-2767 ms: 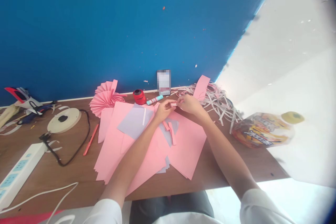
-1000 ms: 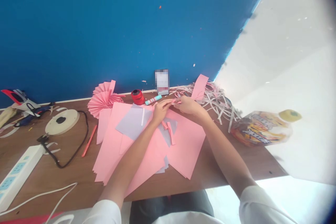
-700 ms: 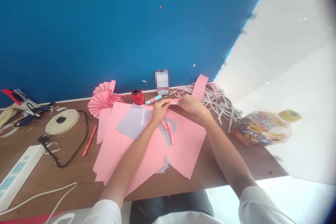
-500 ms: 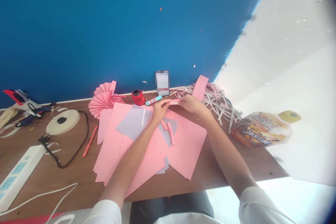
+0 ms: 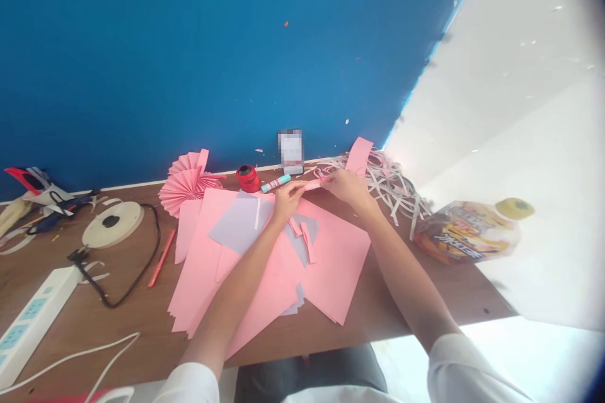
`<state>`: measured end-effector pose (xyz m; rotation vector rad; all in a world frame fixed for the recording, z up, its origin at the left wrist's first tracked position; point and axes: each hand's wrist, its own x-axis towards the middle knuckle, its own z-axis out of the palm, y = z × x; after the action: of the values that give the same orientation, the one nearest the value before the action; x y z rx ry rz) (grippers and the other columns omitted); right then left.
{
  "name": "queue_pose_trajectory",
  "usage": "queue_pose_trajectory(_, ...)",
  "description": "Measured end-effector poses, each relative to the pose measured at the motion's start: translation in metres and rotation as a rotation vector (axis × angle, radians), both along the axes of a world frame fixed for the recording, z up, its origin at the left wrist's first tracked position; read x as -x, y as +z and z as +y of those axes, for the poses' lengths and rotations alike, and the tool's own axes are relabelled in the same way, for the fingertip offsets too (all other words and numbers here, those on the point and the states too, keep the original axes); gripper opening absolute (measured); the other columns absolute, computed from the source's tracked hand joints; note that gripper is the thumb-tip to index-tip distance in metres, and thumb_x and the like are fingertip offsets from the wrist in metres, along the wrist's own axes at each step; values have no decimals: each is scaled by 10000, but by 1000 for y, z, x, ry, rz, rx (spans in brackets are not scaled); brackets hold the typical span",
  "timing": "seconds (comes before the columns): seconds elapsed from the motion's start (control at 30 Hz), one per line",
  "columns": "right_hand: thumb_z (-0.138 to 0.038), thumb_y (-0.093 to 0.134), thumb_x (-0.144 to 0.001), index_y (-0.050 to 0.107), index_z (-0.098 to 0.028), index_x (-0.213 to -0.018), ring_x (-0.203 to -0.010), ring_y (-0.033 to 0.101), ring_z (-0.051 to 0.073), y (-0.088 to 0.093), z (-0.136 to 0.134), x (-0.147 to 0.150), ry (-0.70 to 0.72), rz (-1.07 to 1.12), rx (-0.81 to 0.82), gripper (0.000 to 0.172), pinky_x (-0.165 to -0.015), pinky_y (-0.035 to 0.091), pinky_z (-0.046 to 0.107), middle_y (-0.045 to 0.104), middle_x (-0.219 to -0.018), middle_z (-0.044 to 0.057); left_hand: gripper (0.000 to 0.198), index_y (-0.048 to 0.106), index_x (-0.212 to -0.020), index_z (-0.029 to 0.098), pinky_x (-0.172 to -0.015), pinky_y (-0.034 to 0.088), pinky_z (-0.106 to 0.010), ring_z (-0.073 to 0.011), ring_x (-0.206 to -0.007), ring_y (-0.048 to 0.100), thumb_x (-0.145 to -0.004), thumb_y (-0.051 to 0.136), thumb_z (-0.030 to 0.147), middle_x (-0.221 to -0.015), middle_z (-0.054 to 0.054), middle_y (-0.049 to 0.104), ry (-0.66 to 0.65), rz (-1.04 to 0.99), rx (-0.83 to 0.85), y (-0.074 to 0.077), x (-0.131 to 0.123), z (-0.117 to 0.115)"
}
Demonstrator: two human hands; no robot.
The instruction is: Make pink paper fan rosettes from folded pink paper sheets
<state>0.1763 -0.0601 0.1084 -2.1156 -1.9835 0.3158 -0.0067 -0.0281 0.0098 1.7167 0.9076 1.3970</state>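
Between my two hands is a narrow pink paper strip (image 5: pixel 312 185), held above the far edge of the paper pile. My left hand (image 5: pixel 286 200) pinches its left end. My right hand (image 5: pixel 348 187) has its fingers closed on the right end, partly covering it. Under my forearms lie large pink paper sheets (image 5: pixel 340 264) with grey-lilac pieces (image 5: pixel 239 227) on top. Short folded pink strips (image 5: pixel 307 242) rest just below my left hand. A glue stick (image 5: pixel 275 183) with a teal cap lies beside my left hand, next to a red round container (image 5: pixel 248 178).
Pleated pink paper fans (image 5: pixel 186 186) stand at the back left. A red pen (image 5: pixel 161 258), a round white disc (image 5: pixel 112 225) with black cable and a power strip (image 5: pixel 38 321) lie left. Shredded paper strips (image 5: pixel 397 189) and a yellow-capped bottle (image 5: pixel 472 233) are right. A phone (image 5: pixel 291 151) leans on the wall.
The view has shifted slightly. Both hands stay closed on the pink strip, which now shows a little more of its face and tilts slightly. Nothing else has visibly moved.
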Motion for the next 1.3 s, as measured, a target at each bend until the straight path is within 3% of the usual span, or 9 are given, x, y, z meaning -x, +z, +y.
queue_pose_trajectory(0.13, -349, 485, -882, 726, -239, -948, -868, 646, 251, 0, 2, -5, 8, -49, -37, 273, -703, 421, 304, 710, -970, 99, 215, 712, -959, 194, -932, 509, -369, -196, -1023, 655, -873, 590, 348, -1049, -83, 716, 39, 40, -40, 2, 0, -2)
queue_pose_trajectory(0.3, -326, 481, -903, 724, -236, -976, -876, 625, 212, 10, 0, -14, 221, -63, -92, 269, -705, 402, 272, 715, -979, 80, 197, 704, -977, 198, -905, 516, -346, -190, -1007, 652, -870, 579, 307, -1054, -77, 708, 100, 39, -49, 1, 1, -3)
queue_pose_trajectory(0.53, -330, 548, -875, 715, -247, -923, -877, 612, 206, 18, -3, -20, 251, -80, -49, 192, -700, 396, 266, 715, -979, 49, 179, 709, -958, 208, -895, 509, -344, -192, -990, 650, -871, 569, 278, -1041, -72, 710, 124, 95, -78, -1, 0, -2)
queue_pose_trajectory(0.9, -283, 513, -860, 704, -229, -926, -889, 629, 244, 6, 2, -16, 78, -157, -103, 209, -723, 413, 292, 711, -977, 89, 200, 713, -984, 221, -924, 504, -364, -198, -1018, 656, -896, 554, 306, -1040, -68, 718, 111, 126, -141, 5, -1, -6)
queue_pose_trajectory(1.3, -301, 493, -865, 723, -239, -931, -881, 649, 263, -5, 10, -21, 34, -149, -118, 247, -712, 430, 310, 714, -942, 104, 183, 718, -967, 230, -965, 482, -383, -200, -1030, 656, -892, 560, 285, -1044, -59, 721, 89, 159, -149, 4, -2, -7)
